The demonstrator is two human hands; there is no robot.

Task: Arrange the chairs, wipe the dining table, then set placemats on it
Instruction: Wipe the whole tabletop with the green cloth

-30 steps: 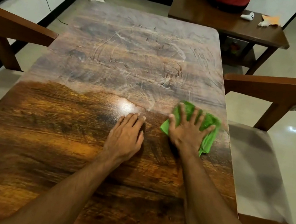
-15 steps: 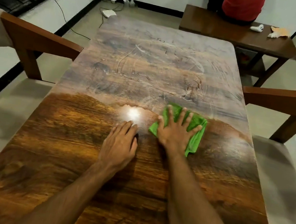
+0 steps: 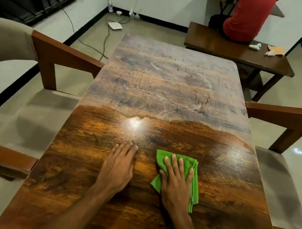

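Left chair [image 3: 28,107]: drawn in flush against the long edge of the dining table [image 3: 170,89], its near armrest overlapping the table edge and its seat partly tucked under. Judged correctly arranged.

Left hand [image 3: 117,165]: flat on bare wood, palm down, fingers together, holding nothing. It appears to serve as a brace, steadying the person's lean over the table while the other hand works.

Right hand [image 3: 176,180]: spread flat on a folded green cloth [image 3: 194,178], fingers slightly splayed, pressing it against the surface rather than gripping it. The broad palm contact suits an even wiping pressure.

Table surface: the near half is dark and glossy; the far half shows a dull grey film with swirl marks. Judged about half wiped, with the far portion outstanding.

Right chair [image 3: 279,174]: likewise pushed in against the opposite edge.

Beyond the far right corner stands a wooden bench [image 3: 226,47], on which a person in a red shirt [image 3: 246,16] sits.

No placemats are in view; that step is not yet begun.
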